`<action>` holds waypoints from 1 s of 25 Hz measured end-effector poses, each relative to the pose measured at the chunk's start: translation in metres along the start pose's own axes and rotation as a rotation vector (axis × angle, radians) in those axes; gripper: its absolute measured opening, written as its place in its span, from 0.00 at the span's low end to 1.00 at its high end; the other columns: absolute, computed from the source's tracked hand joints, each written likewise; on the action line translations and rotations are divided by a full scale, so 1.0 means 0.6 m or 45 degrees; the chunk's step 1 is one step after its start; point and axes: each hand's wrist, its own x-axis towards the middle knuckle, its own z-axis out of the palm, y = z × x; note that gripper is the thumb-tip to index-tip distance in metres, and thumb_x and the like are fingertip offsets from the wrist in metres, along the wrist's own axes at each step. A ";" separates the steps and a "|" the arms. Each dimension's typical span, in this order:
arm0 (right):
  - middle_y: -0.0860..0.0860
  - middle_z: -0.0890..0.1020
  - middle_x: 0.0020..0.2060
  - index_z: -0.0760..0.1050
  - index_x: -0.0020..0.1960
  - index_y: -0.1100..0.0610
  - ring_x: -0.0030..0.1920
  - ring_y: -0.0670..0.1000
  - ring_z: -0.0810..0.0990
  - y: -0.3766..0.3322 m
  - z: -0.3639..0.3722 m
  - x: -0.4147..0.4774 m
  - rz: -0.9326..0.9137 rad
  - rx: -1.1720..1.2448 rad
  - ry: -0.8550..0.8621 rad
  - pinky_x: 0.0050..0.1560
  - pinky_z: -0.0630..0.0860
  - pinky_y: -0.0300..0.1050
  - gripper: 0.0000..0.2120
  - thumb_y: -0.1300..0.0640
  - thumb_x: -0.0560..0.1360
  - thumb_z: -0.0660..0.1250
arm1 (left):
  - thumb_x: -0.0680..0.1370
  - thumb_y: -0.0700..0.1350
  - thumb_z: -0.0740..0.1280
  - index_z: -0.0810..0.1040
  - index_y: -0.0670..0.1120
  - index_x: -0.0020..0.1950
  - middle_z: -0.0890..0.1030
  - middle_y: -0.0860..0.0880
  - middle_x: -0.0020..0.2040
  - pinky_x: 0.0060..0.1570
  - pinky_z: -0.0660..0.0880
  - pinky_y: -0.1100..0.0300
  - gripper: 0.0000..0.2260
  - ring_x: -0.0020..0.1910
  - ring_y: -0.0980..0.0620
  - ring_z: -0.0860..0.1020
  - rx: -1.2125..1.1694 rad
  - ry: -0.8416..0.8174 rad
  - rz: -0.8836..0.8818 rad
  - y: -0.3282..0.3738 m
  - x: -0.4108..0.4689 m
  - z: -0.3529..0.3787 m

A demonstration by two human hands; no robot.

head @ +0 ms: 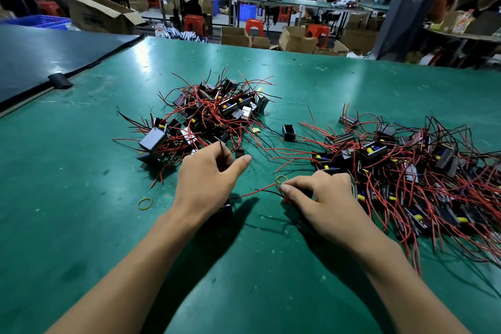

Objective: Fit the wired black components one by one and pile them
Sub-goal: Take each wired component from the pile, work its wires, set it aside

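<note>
Directly beneath the left hand [206, 179], a small black plastic box component [227, 207] lay on the green table [81, 225], partly hidden by the wrist. Its thin red and black lead wires [260, 191] ran across to the right hand [322, 198], where thumb and forefinger pinched them at the tips and the other fingers curled down towards the table. The left fingers [212, 154] were curled under with the thumb stretched out. A thin black wire stood up from that curl, but I could not tell whether they gripped it.

Beyond the left hand sat a tangled far heap [214, 114] of black boxes and red wires. A wider near heap [406, 171] of the same parts spread beside the right hand, touching it. One lone black casing [288, 132] stood between the two heaps. A yellow rubber band [282, 178] lay just past the right fingertips, and a second rubber band [145, 203] lay left of the left wrist. Behind the table I saw cardboard cartons [100, 15], red stools [194, 25] and people at long benches.
</note>
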 end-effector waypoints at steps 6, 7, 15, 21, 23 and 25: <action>0.32 0.83 0.37 0.81 0.47 0.40 0.49 0.35 0.78 -0.015 -0.009 0.001 -0.013 0.344 -0.191 0.65 0.65 0.53 0.07 0.48 0.81 0.65 | 0.69 0.50 0.78 0.80 0.48 0.44 0.80 0.50 0.34 0.33 0.75 0.59 0.11 0.29 0.56 0.73 -0.306 -0.190 -0.140 0.015 0.001 -0.003; 0.34 0.84 0.37 0.81 0.48 0.41 0.49 0.37 0.80 -0.016 -0.010 0.001 -0.008 0.385 -0.211 0.65 0.67 0.57 0.06 0.49 0.80 0.66 | 0.70 0.48 0.78 0.80 0.47 0.46 0.80 0.50 0.35 0.34 0.75 0.59 0.10 0.30 0.56 0.74 -0.382 -0.217 -0.172 0.014 0.002 -0.004; 0.39 0.84 0.37 0.84 0.48 0.40 0.45 0.40 0.80 -0.016 -0.011 -0.002 0.022 0.545 -0.283 0.65 0.69 0.59 0.09 0.43 0.79 0.64 | 0.79 0.41 0.68 0.85 0.42 0.49 0.84 0.46 0.37 0.37 0.76 0.61 0.06 0.33 0.54 0.78 -0.468 -0.396 -0.006 0.017 -0.006 0.003; 0.41 0.84 0.42 0.84 0.45 0.46 0.49 0.41 0.80 -0.015 -0.007 -0.002 0.045 0.652 -0.275 0.65 0.71 0.53 0.15 0.41 0.77 0.62 | 0.80 0.40 0.65 0.83 0.42 0.54 0.81 0.49 0.33 0.37 0.75 0.61 0.08 0.32 0.52 0.77 -0.550 -0.556 -0.091 0.023 -0.015 0.011; 0.47 0.85 0.42 0.84 0.43 0.50 0.47 0.46 0.81 -0.012 -0.003 0.000 0.084 0.690 -0.208 0.58 0.74 0.47 0.12 0.47 0.80 0.65 | 0.81 0.40 0.64 0.82 0.41 0.55 0.82 0.48 0.33 0.37 0.75 0.58 0.08 0.33 0.49 0.77 -0.603 -0.605 -0.127 0.024 -0.016 0.010; 0.50 0.85 0.41 0.83 0.43 0.53 0.43 0.45 0.81 -0.013 0.000 0.000 0.117 0.741 -0.162 0.52 0.75 0.40 0.11 0.51 0.80 0.66 | 0.81 0.40 0.63 0.80 0.41 0.57 0.82 0.47 0.32 0.36 0.74 0.58 0.08 0.32 0.48 0.76 -0.647 -0.610 -0.147 0.025 -0.015 0.010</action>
